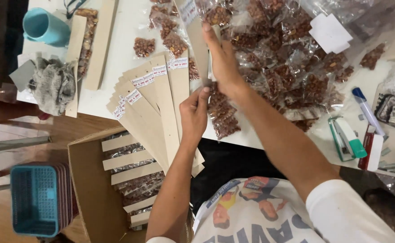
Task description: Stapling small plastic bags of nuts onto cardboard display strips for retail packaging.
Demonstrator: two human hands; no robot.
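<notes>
The left hand [194,112] pinches the near end of a cardboard strip [200,49]. The right hand [222,58] clamps the strip higher up, above snack packets [269,49] on the surface [121,49].

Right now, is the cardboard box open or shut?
Open: the cardboard box has no lid over it, and card-topped snack packs show stacked inside.

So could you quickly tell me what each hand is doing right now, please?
Left hand: closed, pinching the lower end of a cardboard strip.
Right hand: fingers laid along the same strip, holding it higher up.
</notes>
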